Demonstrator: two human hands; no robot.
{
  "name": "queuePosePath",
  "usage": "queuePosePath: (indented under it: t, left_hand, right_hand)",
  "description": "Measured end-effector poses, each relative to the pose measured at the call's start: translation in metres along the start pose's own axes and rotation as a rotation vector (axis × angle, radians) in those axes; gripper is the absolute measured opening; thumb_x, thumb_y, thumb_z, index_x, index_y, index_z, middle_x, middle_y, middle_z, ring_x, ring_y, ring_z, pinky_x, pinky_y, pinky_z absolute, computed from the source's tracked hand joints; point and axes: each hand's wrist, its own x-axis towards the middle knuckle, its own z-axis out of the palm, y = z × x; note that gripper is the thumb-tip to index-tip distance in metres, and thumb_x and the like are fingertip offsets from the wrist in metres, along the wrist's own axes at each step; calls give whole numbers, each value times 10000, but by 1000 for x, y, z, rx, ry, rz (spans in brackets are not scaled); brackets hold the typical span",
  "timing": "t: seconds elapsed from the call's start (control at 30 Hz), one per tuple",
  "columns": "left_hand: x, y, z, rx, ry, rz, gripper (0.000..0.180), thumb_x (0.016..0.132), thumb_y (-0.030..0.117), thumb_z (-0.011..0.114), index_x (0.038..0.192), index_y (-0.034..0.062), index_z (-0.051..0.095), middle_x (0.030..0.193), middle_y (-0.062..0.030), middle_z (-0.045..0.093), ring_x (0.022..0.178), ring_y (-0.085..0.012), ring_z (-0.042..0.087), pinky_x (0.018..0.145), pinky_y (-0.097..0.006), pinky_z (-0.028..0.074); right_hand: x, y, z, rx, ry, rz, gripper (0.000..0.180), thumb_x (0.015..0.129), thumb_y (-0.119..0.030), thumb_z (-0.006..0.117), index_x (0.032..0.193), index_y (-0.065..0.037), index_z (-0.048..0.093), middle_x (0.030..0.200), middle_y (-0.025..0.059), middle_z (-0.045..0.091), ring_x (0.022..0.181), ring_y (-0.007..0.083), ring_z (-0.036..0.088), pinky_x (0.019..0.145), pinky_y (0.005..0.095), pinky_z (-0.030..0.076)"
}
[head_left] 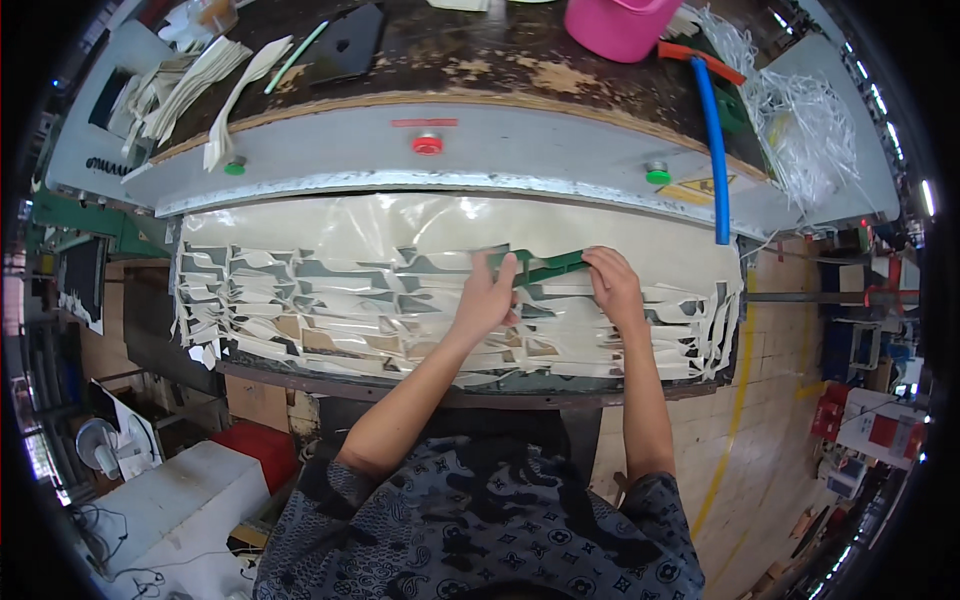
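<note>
A long, narrow green cutting die lies across the cream sheet material, close to its middle. My left hand grips the left end of the die, its fingers slightly blurred and thumb pointing up. My right hand pinches the right end between thumb and fingers. Many narrow shapes are cut out of the sheet below and to the left of the die, leaving thin strips and gaps with a dark grey-green surface showing. Above my hands the sheet is smooth and uncut.
Behind the sheet runs a grey machine beam with a red button and green buttons. On the dark top above sit a pink container, stacked cut pieces and a blue-handled tool. White stringy scraps hang at right.
</note>
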Motion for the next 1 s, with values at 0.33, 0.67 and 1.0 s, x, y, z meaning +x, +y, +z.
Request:
queuePosePath:
  t: [0.33, 0.67, 1.0]
  left_hand:
    - [-3, -22, -145, 756, 809, 213, 458, 937, 438, 742, 1130, 23, 728, 749, -201, 733, 811, -399, 745, 760, -487, 576]
    - [-65, -24, -384, 795, 1213, -30, 462, 894, 455, 750, 1087, 35, 773, 938, -210, 775, 959, -381, 749, 878, -474, 573]
    - [26, -23, -635, 938, 1289, 126, 367, 915, 363, 707, 1089, 49, 782, 1159, -242, 711, 1148, -417, 662, 998, -495, 538]
  right_hand:
    - [-50, 90, -23, 66, -38, 223, 523, 928, -128, 747, 1418, -3, 614, 1477, 190, 611, 1373, 409, 552, 1170, 440, 428]
    - [-75, 80, -8, -246, -138, 353, 651, 989, -324, 687, 1551, -55, 496, 1679, 187, 395, 1573, 382, 312, 1285, 552, 182]
    - [-89, 34, 19, -631, -191, 790, 696, 1071, -423, 575, 1570, 43, 440, 1601, 263, 475, 1483, 442, 439, 1256, 474, 306]
